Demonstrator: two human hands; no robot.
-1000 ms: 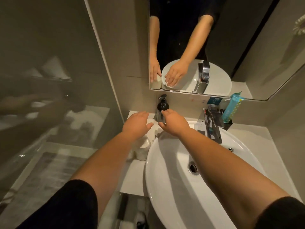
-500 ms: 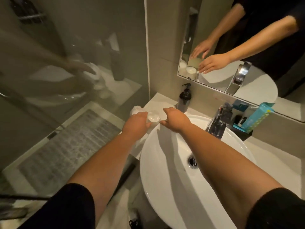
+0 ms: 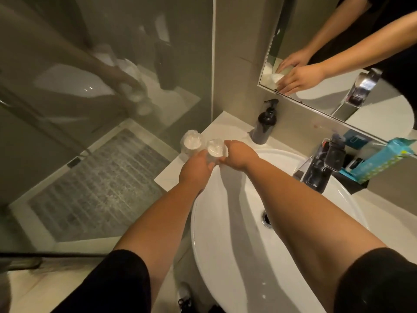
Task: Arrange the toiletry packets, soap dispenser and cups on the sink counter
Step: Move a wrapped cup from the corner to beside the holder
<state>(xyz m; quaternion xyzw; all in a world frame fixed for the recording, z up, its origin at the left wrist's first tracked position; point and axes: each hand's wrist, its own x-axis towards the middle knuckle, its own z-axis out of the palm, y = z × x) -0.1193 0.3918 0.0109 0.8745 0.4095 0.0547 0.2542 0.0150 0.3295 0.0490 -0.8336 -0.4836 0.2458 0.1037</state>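
Two clear wrapped cups stand side by side on the white counter (image 3: 222,129) left of the basin. The left cup (image 3: 191,142) stands free at the counter's edge. My left hand (image 3: 196,169) and my right hand (image 3: 239,154) both close around the right cup (image 3: 214,150) from either side. A black pump soap dispenser (image 3: 265,124) stands upright behind them against the wall. Teal toiletry packets (image 3: 379,163) lean in a black tray (image 3: 356,186) behind the tap.
A round white basin (image 3: 225,245) fills the middle under my forearms, with a chrome tap (image 3: 322,163) at its back. A mirror (image 3: 352,53) hangs above. A glass shower screen (image 3: 101,86) stands immediately left of the counter.
My view has swung left and down. Both hands have moved from near the soap dispenser to the cups, and now close around the right cup.
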